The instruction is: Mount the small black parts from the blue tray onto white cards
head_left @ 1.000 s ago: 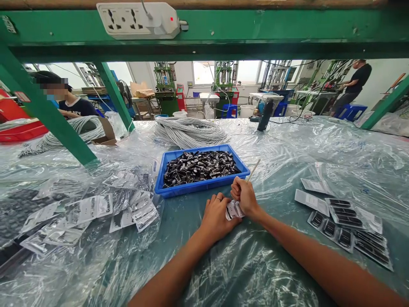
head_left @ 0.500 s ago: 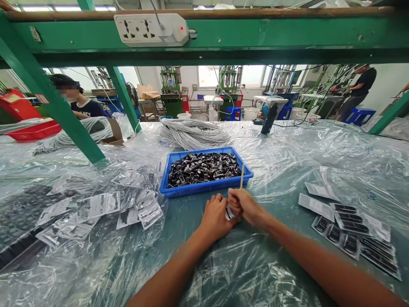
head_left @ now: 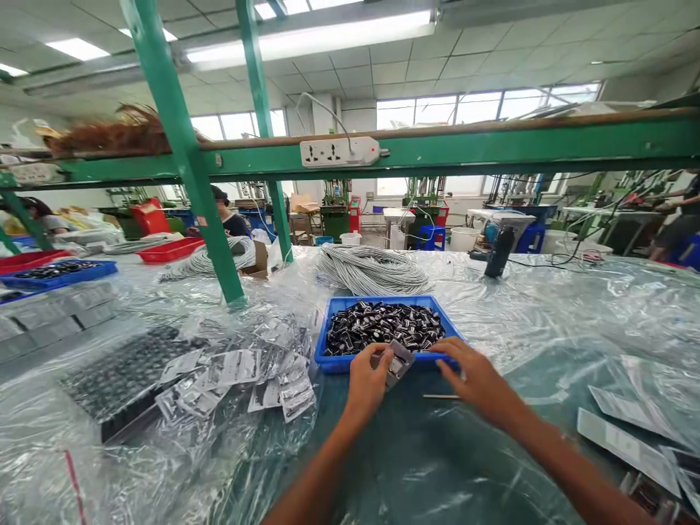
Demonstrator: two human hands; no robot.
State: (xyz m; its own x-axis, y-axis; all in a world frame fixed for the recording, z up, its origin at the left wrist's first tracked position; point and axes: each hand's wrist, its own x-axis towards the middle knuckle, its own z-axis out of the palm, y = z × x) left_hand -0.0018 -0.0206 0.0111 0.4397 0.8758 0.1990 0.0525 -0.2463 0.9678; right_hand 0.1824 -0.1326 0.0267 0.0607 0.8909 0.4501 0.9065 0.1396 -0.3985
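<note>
My left hand [head_left: 365, 383] is closed on a small clear packet [head_left: 398, 361] with dark parts inside, lifted just in front of the blue tray [head_left: 330, 362]. The tray holds several small black and silver parts [head_left: 383, 327]. My right hand [head_left: 475, 378] hovers with fingers spread at the tray's near right corner and holds nothing. A thin wooden stick [head_left: 440, 397] lies flat on the plastic-covered table beneath my right hand.
Loose packets [head_left: 240, 372] pile up left of the tray beside a dark parts sheet [head_left: 123, 372]. Grey cable coils [head_left: 372, 268] lie behind the tray. Green frame posts [head_left: 180, 153] stand to the left. Flat packets [head_left: 628, 441] lie right. A person [head_left: 227, 217] sits behind.
The view has tilted upward. My right hand let the wooden stick drop to the table and opened. My left hand has raised the packet toward the blue tray.
</note>
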